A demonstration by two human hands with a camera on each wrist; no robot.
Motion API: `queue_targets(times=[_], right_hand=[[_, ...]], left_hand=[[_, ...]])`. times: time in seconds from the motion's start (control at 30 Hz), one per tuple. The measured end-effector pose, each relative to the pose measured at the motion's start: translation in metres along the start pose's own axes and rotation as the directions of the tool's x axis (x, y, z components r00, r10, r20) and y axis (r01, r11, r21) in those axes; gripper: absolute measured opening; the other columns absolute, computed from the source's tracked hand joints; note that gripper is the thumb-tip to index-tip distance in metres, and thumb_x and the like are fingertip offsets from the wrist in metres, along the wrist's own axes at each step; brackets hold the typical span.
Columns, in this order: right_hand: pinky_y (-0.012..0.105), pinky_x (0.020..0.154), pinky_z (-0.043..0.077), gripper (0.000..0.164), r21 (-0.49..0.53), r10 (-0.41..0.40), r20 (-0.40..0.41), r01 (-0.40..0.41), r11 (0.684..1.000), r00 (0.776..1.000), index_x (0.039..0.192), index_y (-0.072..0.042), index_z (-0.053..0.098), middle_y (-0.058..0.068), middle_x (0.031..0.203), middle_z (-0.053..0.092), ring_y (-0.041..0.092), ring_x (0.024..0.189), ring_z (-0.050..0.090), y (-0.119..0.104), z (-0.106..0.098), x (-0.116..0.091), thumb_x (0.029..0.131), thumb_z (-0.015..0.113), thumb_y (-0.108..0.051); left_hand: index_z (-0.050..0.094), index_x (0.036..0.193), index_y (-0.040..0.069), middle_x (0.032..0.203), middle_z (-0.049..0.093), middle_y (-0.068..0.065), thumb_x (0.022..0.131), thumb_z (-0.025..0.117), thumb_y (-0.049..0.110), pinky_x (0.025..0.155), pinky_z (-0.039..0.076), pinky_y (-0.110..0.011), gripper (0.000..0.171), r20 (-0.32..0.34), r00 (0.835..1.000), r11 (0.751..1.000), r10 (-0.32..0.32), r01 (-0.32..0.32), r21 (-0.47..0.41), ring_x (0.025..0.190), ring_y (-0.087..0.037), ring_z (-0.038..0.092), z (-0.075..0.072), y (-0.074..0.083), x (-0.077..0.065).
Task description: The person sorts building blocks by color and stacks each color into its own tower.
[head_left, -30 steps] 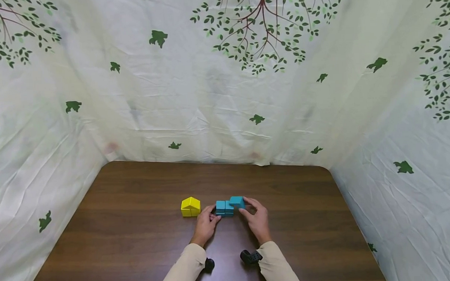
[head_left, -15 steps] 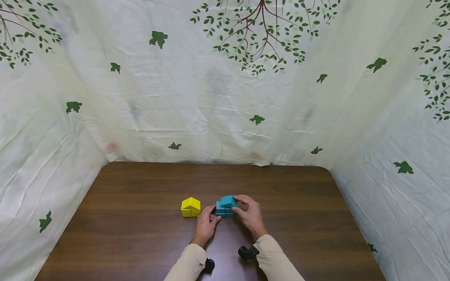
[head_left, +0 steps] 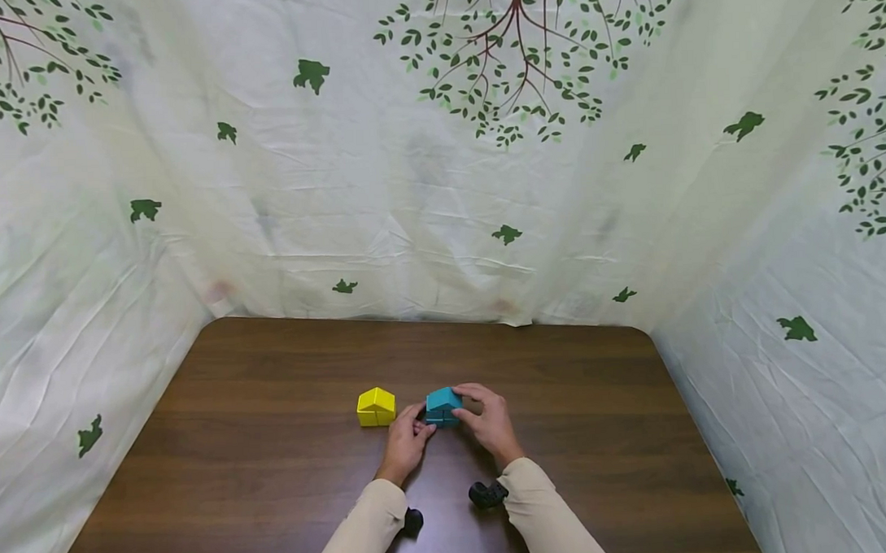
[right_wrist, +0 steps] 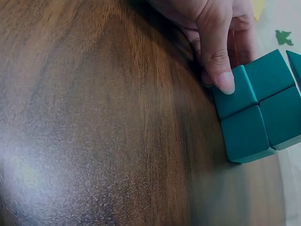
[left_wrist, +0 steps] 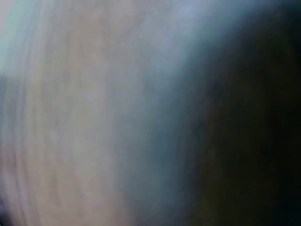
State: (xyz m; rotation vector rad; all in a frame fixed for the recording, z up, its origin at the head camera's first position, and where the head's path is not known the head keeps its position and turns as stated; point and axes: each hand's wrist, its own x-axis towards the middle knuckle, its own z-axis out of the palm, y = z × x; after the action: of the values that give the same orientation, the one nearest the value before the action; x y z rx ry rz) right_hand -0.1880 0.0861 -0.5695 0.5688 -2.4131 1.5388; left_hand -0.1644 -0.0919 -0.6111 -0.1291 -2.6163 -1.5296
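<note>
In the head view, several blue cubes (head_left: 441, 420) stand stacked near the middle of the table. My left hand (head_left: 403, 445) holds this stack at its left side. The right wrist view shows the left thumb (right_wrist: 223, 77) pressed on the front of one of the cubes (right_wrist: 244, 132), which sit two across and two high. With thumb and fingers, my right hand (head_left: 495, 426) pinches a blue roof-shaped block (head_left: 442, 398), right at the top of the stack. A pointed corner of that block (right_wrist: 295, 66) appears at the right edge of the right wrist view.
Left of the blue stack stands a yellow house-shaped stack of blocks (head_left: 376, 407), near the left hand. All this is on a brown wooden table (head_left: 564, 386). A white cloth (head_left: 411, 188) with printed leaves hangs behind and at the sides. The left wrist view is blurred.
The right hand has moved left with the blue roof-shaped block, from the stack's right side to squarely over the cubes. The left hand and the yellow stack have stayed put.
</note>
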Motion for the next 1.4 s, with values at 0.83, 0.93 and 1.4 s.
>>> queue_targets(times=[0.83,0.93,1.4], right_hand=[[0.05,0.083,0.048,0.05,-0.003,0.02,0.037,-0.02,1.0,0.999,0.122,-0.004,0.064,0.009,0.119,0.063,0.028,0.106,0.06,0.005,0.0,-0.004,0.075,0.082,-0.007],[0.055,0.084,0.045,0.056,0.043,0.042,0.026,-0.043,0.998,0.999,0.124,-0.002,0.061,0.01,0.123,0.06,0.031,0.109,0.058,0.007,-0.002,-0.008,0.073,0.083,-0.004],[0.059,0.091,0.04,0.056,0.057,0.154,-0.039,-0.151,0.987,0.987,0.125,-0.005,0.061,0.011,0.126,0.059,0.035,0.114,0.053,0.02,-0.029,-0.02,0.073,0.082,-0.001]], left_hand=[[0.055,0.128,-0.008,0.115,0.059,-0.014,0.086,0.07,0.002,0.074,0.05,-0.024,0.046,0.029,0.998,0.999,-0.052,0.051,0.004,0.078,-0.015,0.054,-0.002,0.002,-0.002],[0.053,0.129,-0.008,0.118,0.057,-0.015,0.085,0.071,0.004,0.076,0.05,-0.027,0.049,0.034,0.998,0.999,-0.05,0.049,0.017,0.078,-0.014,0.053,-0.003,0.002,-0.003],[0.043,0.136,-0.012,0.13,0.048,-0.024,0.081,0.075,0.003,0.075,0.049,-0.023,0.065,0.072,0.997,1.0,-0.019,0.021,-0.023,0.077,-0.01,0.054,-0.013,-0.001,-0.024]])
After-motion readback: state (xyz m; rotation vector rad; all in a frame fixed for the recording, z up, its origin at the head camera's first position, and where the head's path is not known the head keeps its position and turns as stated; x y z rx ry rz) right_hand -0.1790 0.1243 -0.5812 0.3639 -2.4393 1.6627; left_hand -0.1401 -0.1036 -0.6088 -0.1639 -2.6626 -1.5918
